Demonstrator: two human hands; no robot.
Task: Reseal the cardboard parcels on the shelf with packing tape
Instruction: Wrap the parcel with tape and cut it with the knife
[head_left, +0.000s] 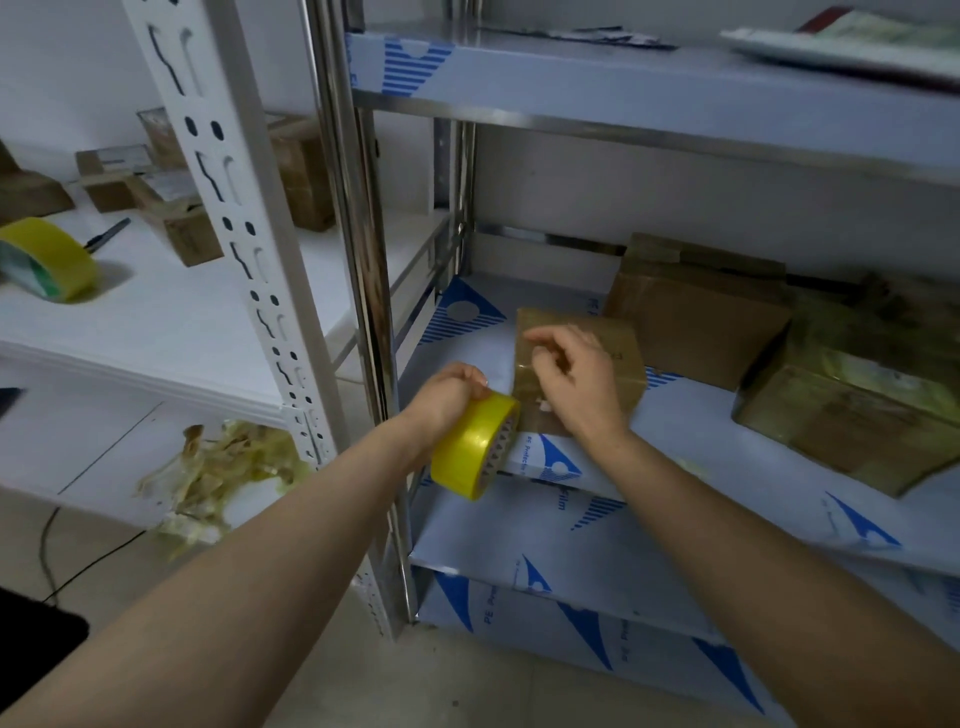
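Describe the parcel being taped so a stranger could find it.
Look at the steel rack's middle shelf, covered in blue-printed film. Near its front left corner sits a small cardboard parcel under the right hand, beside the yellow tape roll in the left hand. It is the smallest, forward of two larger boxes.

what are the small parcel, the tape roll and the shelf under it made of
Small parcel: matte brown cardboard, glossy clear tape over it. Tape roll: shiny yellowish see-through plastic film, printed core, probably card. Shelf: likely steel like its shiny post, under printed protective film.
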